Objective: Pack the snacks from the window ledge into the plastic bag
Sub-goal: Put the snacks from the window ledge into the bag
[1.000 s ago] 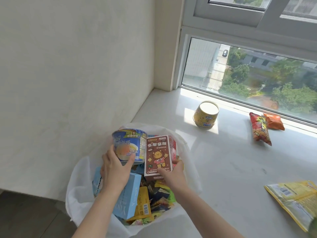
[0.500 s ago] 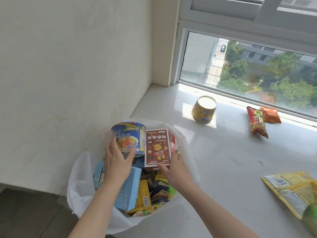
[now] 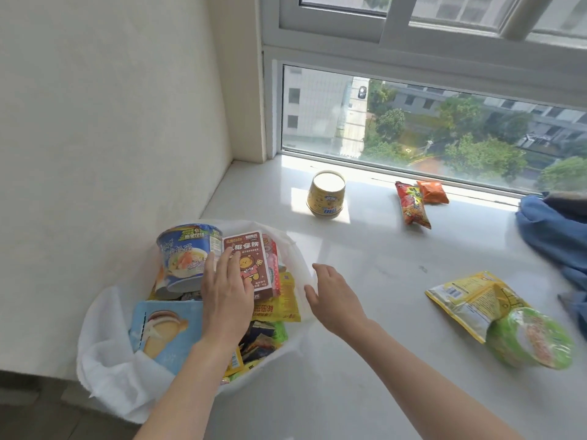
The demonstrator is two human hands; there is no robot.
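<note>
White stone window ledge (image 3: pixel 365 312), plaster wall (image 3: pixel 111 122) on L, window (image 3: pixel 444 128) behind

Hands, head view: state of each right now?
Left hand: open, straight fingers resting on the brown snack box in the plastic bag.
Right hand: open, holding nothing, above the ledge.

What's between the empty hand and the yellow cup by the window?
Nothing: in the head view, only bare white ledge lies between the right hand and the yellow cup.
</note>
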